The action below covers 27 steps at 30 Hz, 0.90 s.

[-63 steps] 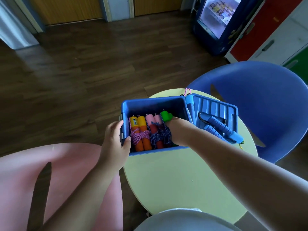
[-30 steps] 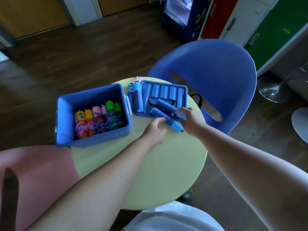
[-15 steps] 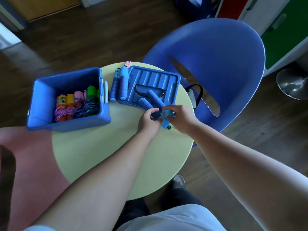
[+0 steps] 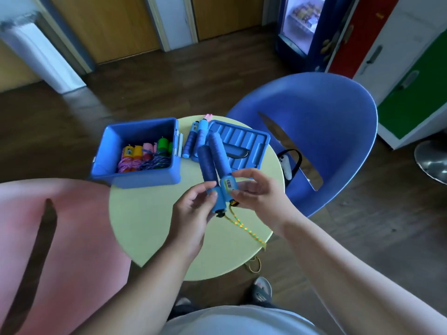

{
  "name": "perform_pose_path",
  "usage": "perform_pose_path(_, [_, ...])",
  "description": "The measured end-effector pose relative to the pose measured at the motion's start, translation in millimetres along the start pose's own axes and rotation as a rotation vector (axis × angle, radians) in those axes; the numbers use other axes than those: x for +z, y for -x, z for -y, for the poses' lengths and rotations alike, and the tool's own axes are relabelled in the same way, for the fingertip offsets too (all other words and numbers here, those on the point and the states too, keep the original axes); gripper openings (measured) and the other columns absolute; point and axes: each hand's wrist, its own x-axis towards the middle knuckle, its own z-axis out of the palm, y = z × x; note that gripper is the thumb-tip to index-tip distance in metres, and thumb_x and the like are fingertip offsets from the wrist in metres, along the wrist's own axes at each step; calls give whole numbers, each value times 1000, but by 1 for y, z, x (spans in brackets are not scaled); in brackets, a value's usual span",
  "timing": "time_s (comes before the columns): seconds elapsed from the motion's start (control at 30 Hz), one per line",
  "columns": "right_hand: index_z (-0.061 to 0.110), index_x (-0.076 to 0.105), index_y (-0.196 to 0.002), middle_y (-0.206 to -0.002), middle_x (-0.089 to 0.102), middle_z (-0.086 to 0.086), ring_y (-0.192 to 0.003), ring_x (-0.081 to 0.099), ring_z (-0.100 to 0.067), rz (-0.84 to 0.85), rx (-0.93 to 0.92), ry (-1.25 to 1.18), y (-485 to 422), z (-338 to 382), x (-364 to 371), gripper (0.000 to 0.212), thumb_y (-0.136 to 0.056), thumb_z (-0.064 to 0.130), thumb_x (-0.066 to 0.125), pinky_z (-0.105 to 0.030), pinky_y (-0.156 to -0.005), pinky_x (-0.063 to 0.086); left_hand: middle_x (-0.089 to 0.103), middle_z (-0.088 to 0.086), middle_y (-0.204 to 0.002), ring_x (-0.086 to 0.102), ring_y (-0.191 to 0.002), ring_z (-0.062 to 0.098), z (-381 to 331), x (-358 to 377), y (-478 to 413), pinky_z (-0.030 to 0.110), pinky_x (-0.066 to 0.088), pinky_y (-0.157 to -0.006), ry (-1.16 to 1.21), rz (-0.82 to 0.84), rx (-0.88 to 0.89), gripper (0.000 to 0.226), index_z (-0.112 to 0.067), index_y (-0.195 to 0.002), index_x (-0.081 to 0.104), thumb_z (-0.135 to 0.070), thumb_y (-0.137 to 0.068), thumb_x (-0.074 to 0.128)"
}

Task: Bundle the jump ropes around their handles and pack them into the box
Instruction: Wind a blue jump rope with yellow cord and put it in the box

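Observation:
Both hands hold a jump rope with two blue handles [image 4: 214, 160] upright above the round table [image 4: 150, 228]. My left hand [image 4: 193, 213] grips the lower end of the left handle. My right hand [image 4: 256, 194] pinches the right handle near its counter label. A yellow-green rope [image 4: 244, 228] hangs from the handle ends over the table's edge. The blue box [image 4: 142, 175] stands at the table's back left, holding three bundled ropes with orange, pink and green handles [image 4: 145, 155]. The box lid [image 4: 244, 146] lies to its right, with another blue-handled rope [image 4: 196, 139] between them.
A blue chair [image 4: 326, 122] stands behind the table on the right, a white device with a black strap [image 4: 287, 165] on its seat. A pink chair [image 4: 60, 238] is at the left. Lockers and a fridge line the far right wall.
My left hand has left the box and both hands have lifted the blue-handled rope off the lid, raising its handles upright above the table. The view has tilted up.

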Motion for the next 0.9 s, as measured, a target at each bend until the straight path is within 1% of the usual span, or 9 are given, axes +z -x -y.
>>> perform_pose_path(0.07, [13, 63, -114, -95, 73, -6, -80, 72, -15, 10, -11, -26, 9, 4, 21, 29, -92, -3, 71, -26, -73, 59, 77, 6, -101, 71, -88, 18, -12, -18, 13, 35, 58, -79, 37, 22, 14, 22, -23, -99, 79, -6, -98, 65])
perform_pose_path(0.2, [13, 61, -106, -91, 73, -8, -79, 71, -22, 50, -22, 16, 20, 5, 67, 30, -87, -2, 77, -38, -77, 59, 75, 12, -119, 71, -100, 27, -29, -62, 31, 47, 61, -86, 40, 26, 38, 23, -28, -100, 80, -13, -99, 63])
perform_pose_path(0.3, [11, 59, -109, -93, 74, -9, -70, 65, -15, 54, -45, 73, 26, 4, 105, 32, -86, 1, 80, -31, -68, 52, 73, 12, -123, 72, -103, 30, -43, -98, 45, 53, 60, -90, 39, 68, 69, 20, -28, -105, 79, -18, -93, 67])
perform_pose_path(0.37, [7, 58, -110, -95, 75, -13, -67, 61, -17, 48, -52, 88, 29, 3, 129, 33, -85, -1, 79, -34, -68, 53, 72, 10, -125, 73, -100, 29, -50, -123, 54, 50, 62, -88, 22, 105, 105, 29, -30, -112, 77, -21, -84, 74])
perform_pose_path(0.43, [4, 57, -110, -100, 75, -20, -70, 63, -21, 60, -40, 106, 31, 3, 152, 35, -84, -7, 78, -39, -73, 57, 74, 8, -123, 75, -96, 26, -53, -146, 61, 39, 63, -78, -17, 117, 140, 41, -35, -117, 76, -16, -81, 82])
perform_pose_path(0.53, [3, 58, -109, -107, 73, -25, -79, 66, -27, 86, -32, 126, 34, 1, 185, 37, -81, -11, 78, -49, -85, 60, 75, 6, -121, 75, -97, 25, -57, -178, 71, 34, 61, -78, -28, 111, 159, 48, -38, -119, 75, -8, -82, 81])
perform_pose_path(0.63, [7, 59, -108, -105, 74, -19, -78, 64, -26, 99, -59, 179, 39, -6, 215, 36, -82, -7, 80, -56, -87, 57, 74, 11, -122, 73, -108, 34, -62, -208, 79, 45, 60, -90, -42, 81, 188, 50, -39, -118, 75, -20, -74, 86])
perform_pose_path(0.73, [11, 60, -111, -102, 75, -10, -74, 63, -19, 117, -120, 279, 45, -11, 239, 35, -84, 1, 80, -48, -82, 59, 74, 14, -122, 68, -114, 45, -62, -232, 86, 58, 55, -100, -18, 61, 197, 56, -36, -120, 74, -31, -66, 88])
perform_pose_path(0.9, [21, 60, -108, -99, 76, 3, -76, 68, -21, 133, -185, 379, 57, -16, 269, 35, -84, 13, 84, -48, -81, 60, 75, 16, -119, 70, -111, 45, -62, -263, 98, 56, 54, -101, 13, 48, 197, 48, -31, -120, 74, -16, -75, 83])
